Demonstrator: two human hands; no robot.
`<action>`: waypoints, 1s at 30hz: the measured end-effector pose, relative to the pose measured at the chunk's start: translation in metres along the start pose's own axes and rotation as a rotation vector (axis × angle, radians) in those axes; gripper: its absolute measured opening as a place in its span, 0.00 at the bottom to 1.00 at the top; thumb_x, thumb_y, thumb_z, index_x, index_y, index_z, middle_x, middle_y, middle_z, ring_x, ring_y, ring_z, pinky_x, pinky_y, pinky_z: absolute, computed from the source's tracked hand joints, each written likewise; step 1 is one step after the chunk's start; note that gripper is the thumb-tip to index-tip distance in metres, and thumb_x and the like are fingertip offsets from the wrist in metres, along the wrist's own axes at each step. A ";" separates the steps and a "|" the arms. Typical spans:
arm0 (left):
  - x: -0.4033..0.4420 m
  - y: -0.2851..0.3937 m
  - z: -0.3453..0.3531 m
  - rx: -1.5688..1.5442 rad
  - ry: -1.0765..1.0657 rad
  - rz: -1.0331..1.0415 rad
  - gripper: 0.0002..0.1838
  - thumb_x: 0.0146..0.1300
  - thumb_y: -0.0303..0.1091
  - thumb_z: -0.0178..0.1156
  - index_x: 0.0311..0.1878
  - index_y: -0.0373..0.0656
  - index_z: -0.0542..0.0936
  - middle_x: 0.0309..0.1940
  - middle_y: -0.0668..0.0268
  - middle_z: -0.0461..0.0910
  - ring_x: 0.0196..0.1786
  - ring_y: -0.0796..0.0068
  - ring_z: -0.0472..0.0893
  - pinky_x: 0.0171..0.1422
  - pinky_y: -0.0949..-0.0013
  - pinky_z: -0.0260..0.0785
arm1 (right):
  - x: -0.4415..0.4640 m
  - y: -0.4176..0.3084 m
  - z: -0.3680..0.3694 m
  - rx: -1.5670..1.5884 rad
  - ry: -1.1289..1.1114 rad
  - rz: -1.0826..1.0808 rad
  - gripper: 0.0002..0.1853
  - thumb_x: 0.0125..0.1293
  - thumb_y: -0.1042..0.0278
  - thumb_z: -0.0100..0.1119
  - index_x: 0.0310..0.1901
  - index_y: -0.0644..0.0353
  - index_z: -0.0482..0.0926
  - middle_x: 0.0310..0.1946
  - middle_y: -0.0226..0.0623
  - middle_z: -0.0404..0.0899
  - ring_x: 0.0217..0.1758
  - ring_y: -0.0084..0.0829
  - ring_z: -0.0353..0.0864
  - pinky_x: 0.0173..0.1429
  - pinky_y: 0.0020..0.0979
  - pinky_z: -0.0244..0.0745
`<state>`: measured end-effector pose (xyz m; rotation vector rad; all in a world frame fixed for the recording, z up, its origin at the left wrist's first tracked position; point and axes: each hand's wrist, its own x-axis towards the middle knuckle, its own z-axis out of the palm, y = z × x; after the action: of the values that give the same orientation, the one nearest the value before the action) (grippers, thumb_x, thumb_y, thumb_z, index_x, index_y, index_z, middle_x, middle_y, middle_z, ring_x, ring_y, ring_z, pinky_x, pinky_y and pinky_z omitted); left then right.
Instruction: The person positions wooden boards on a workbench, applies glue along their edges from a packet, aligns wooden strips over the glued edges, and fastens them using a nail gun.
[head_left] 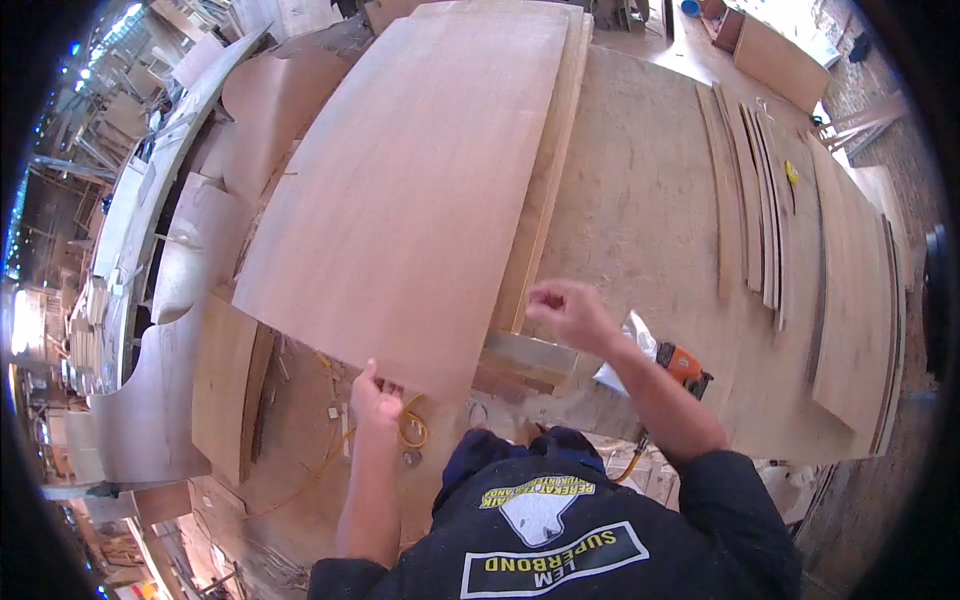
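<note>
A large thin plywood sheet (400, 190) lies tilted across a wooden frame (548, 230) on the workbench. My left hand (377, 402) is at the sheet's near edge, its thumb up and its fingers curled against the edge. Over the frame's near end, just right of the sheet, my right hand (572, 315) is closed; whatever is inside its fingers, if anything, is hidden. An orange nail gun (683, 368) lies on the bench beside my right forearm, next to a silvery-white bag (640, 340).
Narrow wood strips (755, 200) and a yellow tape measure (792, 173) lie on the workbench (640, 180), with stacked panels (855, 300) at the right. Curved thin sheets (150, 400) lean at the left. A yellow hose (413, 430) loops near my feet.
</note>
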<state>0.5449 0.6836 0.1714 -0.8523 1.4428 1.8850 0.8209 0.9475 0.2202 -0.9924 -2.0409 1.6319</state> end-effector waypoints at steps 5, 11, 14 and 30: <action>0.005 -0.012 0.036 0.234 -0.186 -0.059 0.16 0.73 0.34 0.64 0.60 0.38 0.78 0.57 0.58 0.81 0.63 0.58 0.80 0.76 0.46 0.66 | -0.090 0.014 0.034 0.067 0.020 0.121 0.15 0.70 0.69 0.71 0.55 0.65 0.87 0.46 0.42 0.91 0.48 0.28 0.89 0.55 0.32 0.84; 0.022 0.002 0.088 0.366 -0.389 -0.192 0.15 0.70 0.33 0.65 0.57 0.40 0.79 0.57 0.60 0.82 0.66 0.57 0.78 0.82 0.49 0.58 | -0.158 0.012 0.052 0.023 0.331 0.253 0.16 0.71 0.70 0.70 0.58 0.65 0.86 0.47 0.40 0.90 0.47 0.24 0.87 0.54 0.29 0.83; 0.029 0.007 0.108 0.398 -0.530 -0.238 0.15 0.69 0.33 0.65 0.56 0.40 0.79 0.58 0.60 0.81 0.69 0.56 0.77 0.81 0.50 0.58 | -0.183 0.010 0.070 0.057 0.500 0.333 0.16 0.71 0.70 0.70 0.58 0.65 0.86 0.46 0.38 0.90 0.47 0.24 0.87 0.54 0.28 0.82; 0.046 0.166 0.057 1.528 -0.754 0.097 0.30 0.72 0.46 0.68 0.69 0.36 0.78 0.39 0.56 0.90 0.30 0.71 0.87 0.31 0.70 0.78 | -0.242 0.045 0.043 -0.179 1.103 0.506 0.14 0.66 0.63 0.71 0.48 0.62 0.90 0.41 0.46 0.91 0.44 0.37 0.92 0.51 0.36 0.84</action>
<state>0.3797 0.7058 0.2426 0.5976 1.7635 0.5178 0.9755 0.7514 0.2029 -1.9943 -1.2039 0.6994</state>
